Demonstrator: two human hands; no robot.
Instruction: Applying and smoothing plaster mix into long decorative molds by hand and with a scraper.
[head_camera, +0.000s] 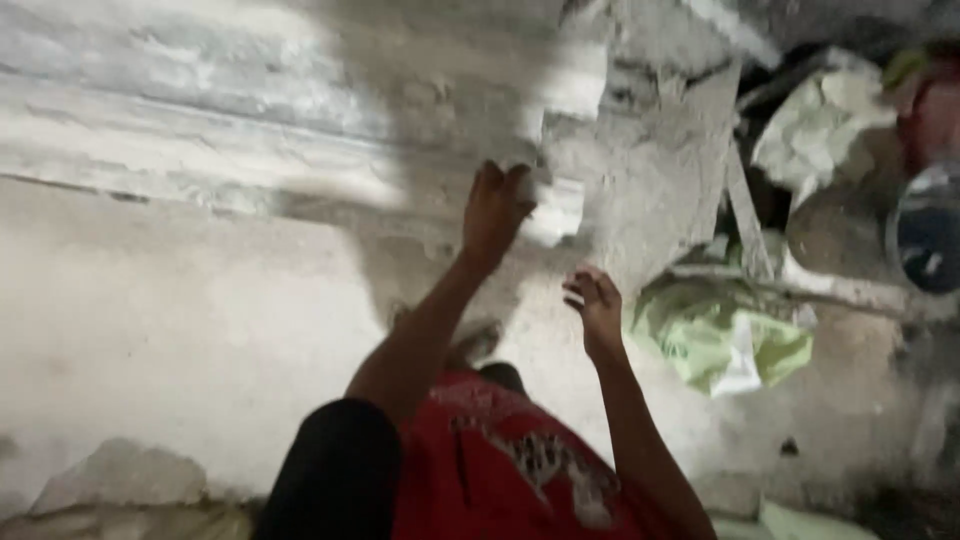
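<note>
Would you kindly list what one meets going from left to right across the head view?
Pale rubble chunk → left hand on the white block → right hand → green plastic bag → dark round container.

Right side — crumpled green bag (720, 340), white sack (820, 120), dark bucket (925, 230).

A pale grey concrete slab (655, 180) stands tilted on edge, its lower corner chipped white.
</note>
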